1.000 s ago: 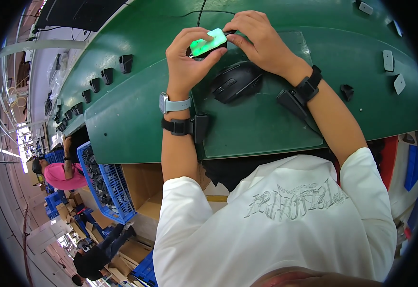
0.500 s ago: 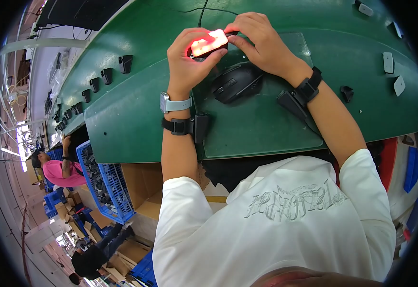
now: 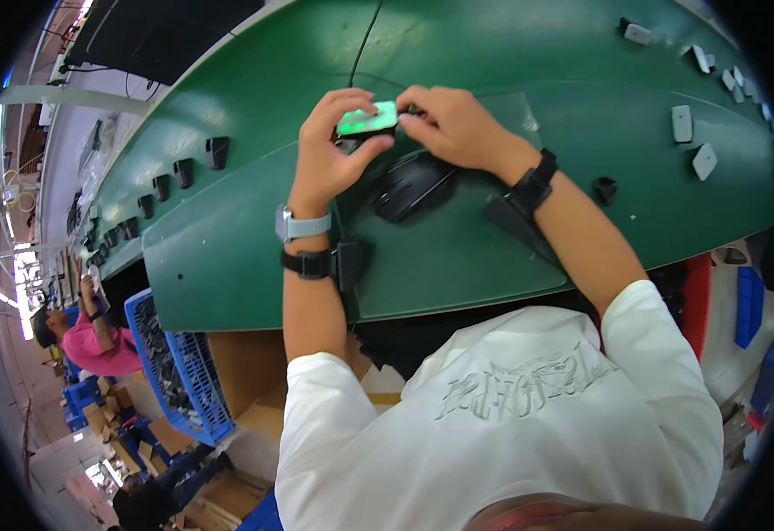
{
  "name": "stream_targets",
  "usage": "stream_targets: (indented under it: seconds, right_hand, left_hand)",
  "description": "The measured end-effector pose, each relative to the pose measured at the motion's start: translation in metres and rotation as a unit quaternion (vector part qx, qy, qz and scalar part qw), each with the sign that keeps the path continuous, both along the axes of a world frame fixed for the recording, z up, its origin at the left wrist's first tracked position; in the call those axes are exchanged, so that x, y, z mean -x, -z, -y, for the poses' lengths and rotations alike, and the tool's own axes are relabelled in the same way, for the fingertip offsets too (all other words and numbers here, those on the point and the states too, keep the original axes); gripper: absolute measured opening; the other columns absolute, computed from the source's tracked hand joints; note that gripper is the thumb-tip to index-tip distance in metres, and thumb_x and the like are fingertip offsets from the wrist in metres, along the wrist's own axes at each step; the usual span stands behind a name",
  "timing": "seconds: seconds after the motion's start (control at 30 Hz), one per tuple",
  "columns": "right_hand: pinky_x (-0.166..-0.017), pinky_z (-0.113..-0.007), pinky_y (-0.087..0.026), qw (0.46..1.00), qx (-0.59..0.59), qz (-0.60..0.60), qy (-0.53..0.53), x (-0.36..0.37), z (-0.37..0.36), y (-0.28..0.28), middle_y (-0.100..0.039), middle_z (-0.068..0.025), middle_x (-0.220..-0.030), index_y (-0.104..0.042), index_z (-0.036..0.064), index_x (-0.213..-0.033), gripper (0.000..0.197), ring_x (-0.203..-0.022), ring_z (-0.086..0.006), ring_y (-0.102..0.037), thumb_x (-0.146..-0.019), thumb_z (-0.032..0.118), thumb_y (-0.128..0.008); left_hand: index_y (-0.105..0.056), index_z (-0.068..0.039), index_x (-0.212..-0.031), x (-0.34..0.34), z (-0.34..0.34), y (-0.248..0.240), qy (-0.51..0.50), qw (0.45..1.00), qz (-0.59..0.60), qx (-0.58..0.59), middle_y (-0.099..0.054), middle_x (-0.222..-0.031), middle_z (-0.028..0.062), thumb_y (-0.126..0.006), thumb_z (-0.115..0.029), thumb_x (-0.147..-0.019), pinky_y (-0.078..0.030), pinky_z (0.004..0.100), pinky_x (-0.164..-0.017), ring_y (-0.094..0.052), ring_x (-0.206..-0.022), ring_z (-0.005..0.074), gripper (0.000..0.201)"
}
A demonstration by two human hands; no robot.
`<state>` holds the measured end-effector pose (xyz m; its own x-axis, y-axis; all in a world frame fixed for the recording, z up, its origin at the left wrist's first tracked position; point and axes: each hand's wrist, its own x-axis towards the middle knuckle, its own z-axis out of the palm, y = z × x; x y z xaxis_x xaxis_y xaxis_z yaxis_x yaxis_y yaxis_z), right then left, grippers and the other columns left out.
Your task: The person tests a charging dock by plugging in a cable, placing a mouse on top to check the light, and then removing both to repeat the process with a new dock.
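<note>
A small rectangular device [image 3: 380,118] with a black base and a translucent top glows green. My left hand [image 3: 323,149] grips it, thumb along the near edge and fingers over the far left side. My right hand [image 3: 466,133] pinches a small black piece [image 3: 415,111] at the device's right end. That piece looks like a plug, but the fingers mostly cover it. Just below both hands a black computer mouse [image 3: 413,186] lies on a clear sheet on the green table [image 3: 254,230].
Several black holders [image 3: 217,152] stand in a row along the left. Pale flat pieces [image 3: 681,124] and a small black part [image 3: 605,189] lie at right. A thin cable [image 3: 366,44] runs behind my hands. A blue crate [image 3: 201,380] of dark parts stands left; a person in pink [image 3: 95,343] is beyond.
The device's light has turned from red to green. Both hands have come slightly nearer and to the left in view, as the whole scene has shifted with my head. Both grips remain.
</note>
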<state>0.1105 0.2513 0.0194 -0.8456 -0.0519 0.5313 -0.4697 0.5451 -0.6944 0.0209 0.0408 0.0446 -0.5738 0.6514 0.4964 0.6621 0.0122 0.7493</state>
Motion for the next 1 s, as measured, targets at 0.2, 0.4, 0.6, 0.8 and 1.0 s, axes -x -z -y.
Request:
stream_targets:
  seconds: [0.2, 0.4, 0.6, 0.8, 1.0]
  right_hand:
    - [-0.053, -0.027, -0.039, 0.994, 0.085, 0.063, -0.006, -0.002, 0.002, -0.002, -0.056, -0.0042, -0.066, -0.067, 0.0024, -0.107, 0.017, -0.056, -0.0082, -0.047, -0.095, 0.014, -0.068]
    - [-0.054, -0.022, -0.037, 0.977, 0.174, 0.12, -0.005, -0.002, 0.01, -0.004, -0.056, 0.0047, -0.07, -0.071, 0.0001, -0.104, 0.013, -0.062, -0.001, -0.044, -0.096, 0.011, -0.069]
    - [-0.056, -0.021, -0.04, 0.973, 0.191, 0.132, 0.009, 0.001, 0.007, -0.003, -0.063, 0.004, -0.075, -0.075, 0.0022, -0.114, 0.023, -0.063, -0.0007, -0.047, -0.095, 0.015, -0.074]
    - [-0.058, -0.029, -0.047, 0.993, 0.04, 0.114, 0.01, 0.001, 0.005, 0.003, -0.071, -0.0055, -0.072, -0.078, 0.0097, -0.108, 0.026, -0.059, -0.012, -0.059, -0.091, 0.029, -0.077]
    - [-0.061, -0.04, -0.051, 0.998, -0.008, 0.057, -0.008, 0.003, 0.004, 0.008, -0.069, -0.011, -0.07, -0.078, 0.0137, -0.099, 0.025, -0.064, -0.0307, -0.066, -0.089, 0.036, -0.074]
  left_hand:
    - [-0.069, -0.007, -0.106, -0.01, 0.001, -0.024, -0.034, 0.996, -0.07, 0.048, -0.067, -0.114, 0.0128, -0.085, 0.004, -0.065, -0.056, 0.0386, -0.088, -0.068, -0.103, 0.0327, 0.045]
    - [-0.071, -0.004, -0.103, -0.003, 0.01, -0.044, -0.014, 0.991, -0.1, 0.087, -0.069, -0.111, 0.0115, -0.086, 0.002, -0.065, -0.057, 0.0372, -0.087, -0.07, -0.101, 0.0306, 0.042]
    - [-0.071, -0.004, -0.102, 0.018, 0.028, -0.043, -0.014, 0.994, -0.064, 0.086, -0.071, -0.108, 0.0094, -0.089, 0.0, -0.066, -0.058, 0.0329, -0.088, -0.071, -0.098, 0.0222, 0.04]
    - [-0.074, 0.003, -0.098, 0.095, 0.081, -0.015, -0.282, 0.939, 0.051, 0.189, -0.073, -0.084, 0.0132, -0.078, -0.036, -0.09, -0.054, 0.0328, -0.078, -0.07, -0.087, 0.0176, 0.04]
    - [-0.075, 0.005, -0.095, 0.124, 0.08, 0.014, -0.398, 0.827, -0.118, 0.379, -0.07, -0.093, 0.0306, -0.048, -0.051, -0.104, -0.052, 0.0537, -0.085, -0.066, -0.093, 0.0491, 0.063]
